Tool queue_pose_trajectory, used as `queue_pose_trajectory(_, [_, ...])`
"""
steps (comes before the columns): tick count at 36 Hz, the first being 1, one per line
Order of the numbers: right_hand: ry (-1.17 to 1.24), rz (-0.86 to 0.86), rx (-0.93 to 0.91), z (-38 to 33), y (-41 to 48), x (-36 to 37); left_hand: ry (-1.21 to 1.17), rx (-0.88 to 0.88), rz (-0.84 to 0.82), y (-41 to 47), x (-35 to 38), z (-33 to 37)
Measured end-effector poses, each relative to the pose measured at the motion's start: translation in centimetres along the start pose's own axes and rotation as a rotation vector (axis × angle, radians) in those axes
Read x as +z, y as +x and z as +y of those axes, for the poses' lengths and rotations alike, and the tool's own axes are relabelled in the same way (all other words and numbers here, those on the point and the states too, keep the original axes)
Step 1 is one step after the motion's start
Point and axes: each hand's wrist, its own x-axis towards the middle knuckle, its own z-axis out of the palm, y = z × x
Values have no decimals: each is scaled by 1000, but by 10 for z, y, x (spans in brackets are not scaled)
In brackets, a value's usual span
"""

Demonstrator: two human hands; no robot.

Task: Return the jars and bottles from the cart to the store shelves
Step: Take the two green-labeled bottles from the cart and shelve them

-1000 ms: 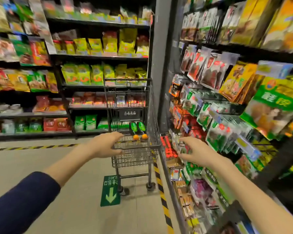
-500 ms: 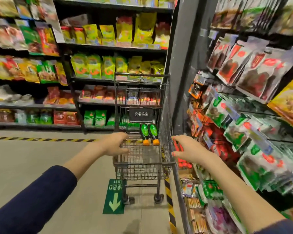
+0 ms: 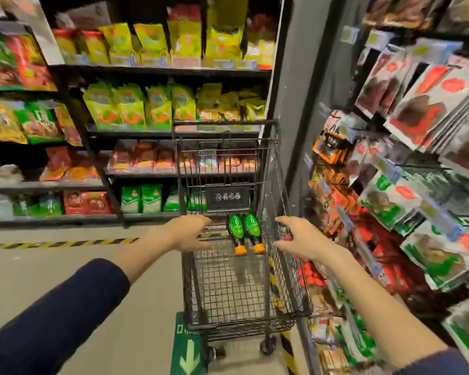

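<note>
Both hands reach out over the cart (image 3: 194,288). Left hand (image 3: 186,234) is above the left rim, fingers loosely extended, holding nothing. Right hand (image 3: 303,240) is by the right wall, fingers spread, also empty. Blur means contact with the wire can't be confirmed. Two green-label bottles (image 3: 236,231) with orange caps lie side by side in the basket between the hands. Shelves (image 3: 390,201) of packets stand just right of the cart.

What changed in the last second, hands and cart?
The right hand moved left, from the hanging packets to the right rim of the cart, holding nothing. The cart looks nearer. The left hand stays at the left rim; the two bottles still lie inside.
</note>
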Motion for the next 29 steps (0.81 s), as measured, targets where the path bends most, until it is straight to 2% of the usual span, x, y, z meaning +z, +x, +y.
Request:
queue_pose_trajectory(14, [130, -156, 30, 40, 157, 35, -141, -64, -161, 137, 45, -48])
queue_pose_trajectory(29, [212, -364, 170, 122, 329, 88, -371, -233, -444, 333, 128, -92])
